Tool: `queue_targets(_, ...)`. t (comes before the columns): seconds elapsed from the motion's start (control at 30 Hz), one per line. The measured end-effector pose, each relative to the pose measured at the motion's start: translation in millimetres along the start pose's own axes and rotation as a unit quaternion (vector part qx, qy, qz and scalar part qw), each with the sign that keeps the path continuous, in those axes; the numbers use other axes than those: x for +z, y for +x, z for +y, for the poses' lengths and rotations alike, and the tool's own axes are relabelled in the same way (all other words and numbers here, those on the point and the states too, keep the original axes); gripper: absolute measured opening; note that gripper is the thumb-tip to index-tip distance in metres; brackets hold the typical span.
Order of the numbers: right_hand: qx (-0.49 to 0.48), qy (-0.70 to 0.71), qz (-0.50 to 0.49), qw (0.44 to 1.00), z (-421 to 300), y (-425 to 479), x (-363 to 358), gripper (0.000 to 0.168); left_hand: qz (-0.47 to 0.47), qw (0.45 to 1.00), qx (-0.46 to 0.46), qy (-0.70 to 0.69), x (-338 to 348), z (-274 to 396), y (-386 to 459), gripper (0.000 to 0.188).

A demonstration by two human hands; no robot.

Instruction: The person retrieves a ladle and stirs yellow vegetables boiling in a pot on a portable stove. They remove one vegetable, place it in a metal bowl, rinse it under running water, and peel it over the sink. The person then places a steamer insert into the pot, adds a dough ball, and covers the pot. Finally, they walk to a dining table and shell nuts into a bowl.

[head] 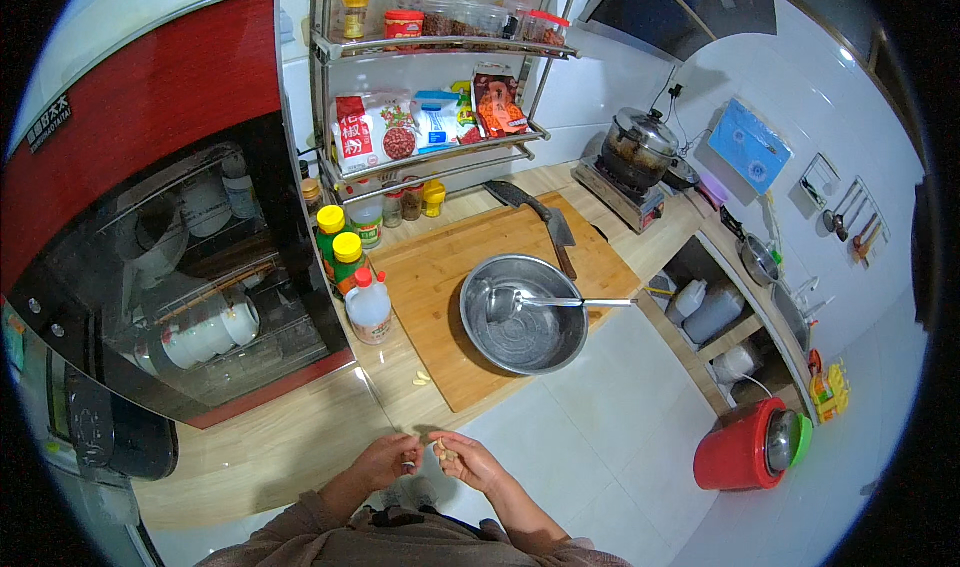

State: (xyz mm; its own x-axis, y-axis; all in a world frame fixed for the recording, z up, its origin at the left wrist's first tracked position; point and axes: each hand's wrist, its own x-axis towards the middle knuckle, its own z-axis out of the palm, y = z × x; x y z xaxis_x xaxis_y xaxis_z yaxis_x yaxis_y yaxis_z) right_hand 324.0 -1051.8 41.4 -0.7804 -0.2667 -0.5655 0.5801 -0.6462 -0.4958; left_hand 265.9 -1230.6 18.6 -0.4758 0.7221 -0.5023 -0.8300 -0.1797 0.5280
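Both hands meet in front of my body, just off the counter's front edge. My right hand (474, 465) is closed on several pale garlic cloves (448, 451), which show at its fingers. My left hand (386, 462) is beside it, thumb and fingers pinched together; a small whitish bit shows by its curled fingers, too small to name. More pale cloves (421, 379) lie on the wooden counter (300, 447), left of the cutting board (427, 267). A steel basin (480, 353) rests on the board, with a metal ladle (551, 301) whose handle crosses its right rim.
Two cleavers lie at the board's back, one cleaver blade (559, 229) on it. Bottles (369, 312) line its left side, by a red-trimmed dish cabinet (195, 64). A pot (637, 147) sits on a portable gas stove (622, 199). A red bin (735, 447) stands right.
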Motion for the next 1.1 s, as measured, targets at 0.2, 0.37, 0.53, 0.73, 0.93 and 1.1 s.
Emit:
queue_targets(0.2,0.0,-0.079,-0.015,0.997,4,-7,10,0.02,0.024,0.99,-0.014,0.136,31,-1,-15,0.028)
queue_targets(0.37,-0.002,-0.086,-0.026,0.996,9,-16,10,0.02,0.022,0.986,0.017,0.161,33,-10,-14,0.032)
queue_targets(0.53,0.0,-0.044,-0.011,0.999,12,-28,12,0.019,0.031,0.978,0.014,0.207,41,-11,-17,0.031)
queue_targets(0.73,-0.019,-0.127,-0.055,0.99,21,-32,8,0.015,0.032,0.9,0.101,0.422,40,-19,-14,0.037)
queue_targets(0.93,-0.044,-0.168,-0.017,0.985,12,-41,9,0.014,0.046,0.877,0.145,0.455,53,-23,-11,0.038)
queue_targets(1.1,-0.062,-0.109,-0.035,0.991,4,-49,14,0.016,0.087,0.921,0.109,0.364,78,-17,-19,0.037)
